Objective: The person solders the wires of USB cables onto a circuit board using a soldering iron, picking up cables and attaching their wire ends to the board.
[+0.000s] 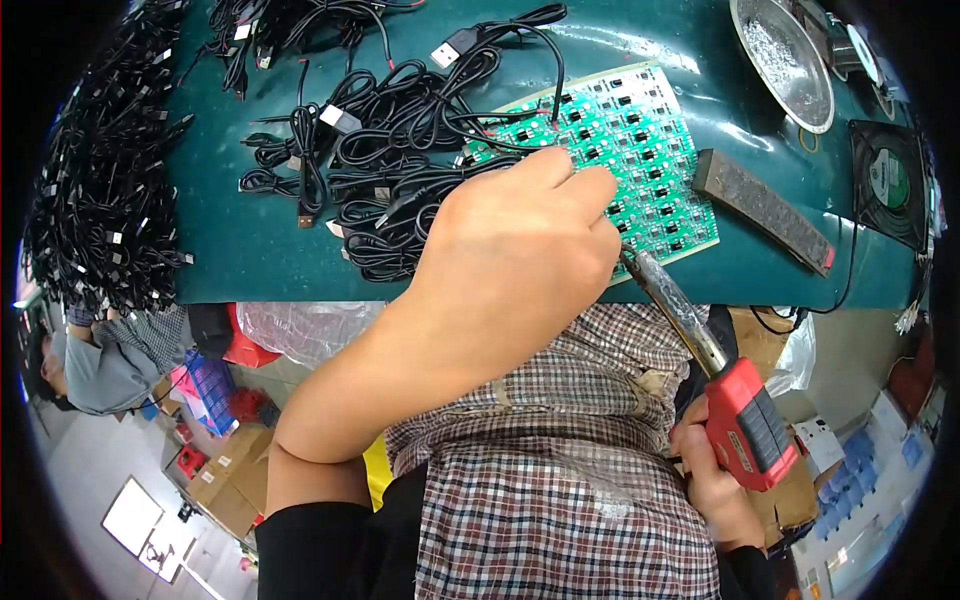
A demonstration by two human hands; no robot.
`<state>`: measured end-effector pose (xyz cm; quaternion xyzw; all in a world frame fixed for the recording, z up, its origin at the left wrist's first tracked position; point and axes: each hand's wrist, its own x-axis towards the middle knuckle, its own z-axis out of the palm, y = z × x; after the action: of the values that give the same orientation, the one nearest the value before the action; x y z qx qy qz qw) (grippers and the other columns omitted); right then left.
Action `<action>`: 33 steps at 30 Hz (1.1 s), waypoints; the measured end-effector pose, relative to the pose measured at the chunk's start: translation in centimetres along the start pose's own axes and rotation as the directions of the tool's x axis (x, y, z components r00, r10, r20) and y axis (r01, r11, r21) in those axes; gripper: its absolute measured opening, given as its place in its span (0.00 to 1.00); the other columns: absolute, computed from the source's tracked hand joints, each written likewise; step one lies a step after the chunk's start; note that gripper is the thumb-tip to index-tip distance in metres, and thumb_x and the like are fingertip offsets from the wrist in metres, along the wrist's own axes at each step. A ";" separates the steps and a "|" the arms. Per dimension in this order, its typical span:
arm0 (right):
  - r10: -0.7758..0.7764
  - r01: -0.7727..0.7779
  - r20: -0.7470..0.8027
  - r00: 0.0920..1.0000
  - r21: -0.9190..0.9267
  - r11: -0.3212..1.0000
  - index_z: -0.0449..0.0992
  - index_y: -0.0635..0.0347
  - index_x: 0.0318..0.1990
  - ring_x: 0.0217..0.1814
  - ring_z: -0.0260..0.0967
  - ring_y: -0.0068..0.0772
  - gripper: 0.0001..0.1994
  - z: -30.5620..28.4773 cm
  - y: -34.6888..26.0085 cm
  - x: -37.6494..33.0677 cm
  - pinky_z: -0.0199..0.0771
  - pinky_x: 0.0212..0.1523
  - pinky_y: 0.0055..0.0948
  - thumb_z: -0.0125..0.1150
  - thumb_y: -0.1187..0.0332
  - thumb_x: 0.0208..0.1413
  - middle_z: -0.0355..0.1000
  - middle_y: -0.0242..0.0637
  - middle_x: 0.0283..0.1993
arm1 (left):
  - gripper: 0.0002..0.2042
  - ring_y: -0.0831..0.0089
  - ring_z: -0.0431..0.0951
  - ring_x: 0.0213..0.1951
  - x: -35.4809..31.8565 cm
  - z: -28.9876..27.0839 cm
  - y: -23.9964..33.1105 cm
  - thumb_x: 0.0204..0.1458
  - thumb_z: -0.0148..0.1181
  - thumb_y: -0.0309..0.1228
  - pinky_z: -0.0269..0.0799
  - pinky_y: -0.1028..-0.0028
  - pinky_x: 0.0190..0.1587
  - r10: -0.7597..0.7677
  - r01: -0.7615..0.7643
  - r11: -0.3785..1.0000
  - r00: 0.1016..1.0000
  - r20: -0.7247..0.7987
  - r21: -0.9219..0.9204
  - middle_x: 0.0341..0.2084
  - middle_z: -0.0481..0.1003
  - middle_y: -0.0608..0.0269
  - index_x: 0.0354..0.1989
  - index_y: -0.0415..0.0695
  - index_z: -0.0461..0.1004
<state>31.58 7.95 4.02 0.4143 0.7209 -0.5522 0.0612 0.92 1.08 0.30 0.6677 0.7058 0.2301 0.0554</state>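
My left hand (pixel 525 235) reaches over the near left part of a green circuit board panel (pixel 650 165), its fingers curled in a closed grip. Whatever they hold is hidden behind the knuckles. Black USB cables (pixel 400 140) lie bundled just left of that hand, some overlapping the board's left edge. Low on the right, my right hand (pixel 715 490) is wrapped round the red and black handle of a soldering iron (pixel 750 425). The iron's metal shaft slants up to the left, and its tip is close to my left fingers at the board's near edge.
A dark bar-shaped block (pixel 765 210) lies right of the board. Beyond it are a shallow metal dish (pixel 785 65) and a black fan (pixel 888 185). A big heap of black cables (pixel 105 180) covers the table's left end. Another person (pixel 120 360) sits at the far left.
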 end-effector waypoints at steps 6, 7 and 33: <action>0.065 -0.066 0.015 0.998 0.031 0.997 0.70 0.61 0.37 0.32 0.67 0.25 0.06 0.1 -0.5 -0.1 0.71 0.37 0.29 0.55 0.70 0.65 0.68 0.35 0.29 | 0.02 0.66 0.72 0.31 -0.2 0.1 0.0 0.42 0.62 0.26 0.72 0.68 0.30 0.004 -0.004 1.000 1.000 0.001 0.000 0.27 0.69 0.64 0.24 0.44 0.75; 0.124 -0.123 0.074 0.990 -0.013 0.992 0.70 0.61 0.37 0.33 0.67 0.25 0.07 -0.1 -0.5 -0.1 0.72 0.38 0.30 0.56 0.69 0.67 0.68 0.35 0.30 | 0.02 0.66 0.72 0.31 -0.2 0.0 0.0 0.42 0.62 0.26 0.72 0.68 0.30 0.001 -0.001 1.000 1.000 0.005 0.005 0.27 0.69 0.64 0.24 0.44 0.75; -0.321 0.622 -0.781 0.535 0.106 0.776 0.69 0.65 0.54 0.27 0.64 0.21 0.12 -4.7 -2.2 10.4 0.69 0.33 0.26 0.56 0.68 0.69 0.69 0.35 0.37 | 0.07 0.67 0.73 0.31 -0.1 -0.3 0.7 0.40 0.63 0.26 0.73 0.68 0.29 0.027 -0.028 0.999 0.999 0.021 0.040 0.28 0.70 0.66 0.30 0.45 0.81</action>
<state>25.09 17.33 1.82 0.3856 0.6502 -0.4620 -0.4638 1.42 0.89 0.78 0.6805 0.7006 0.2097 0.0457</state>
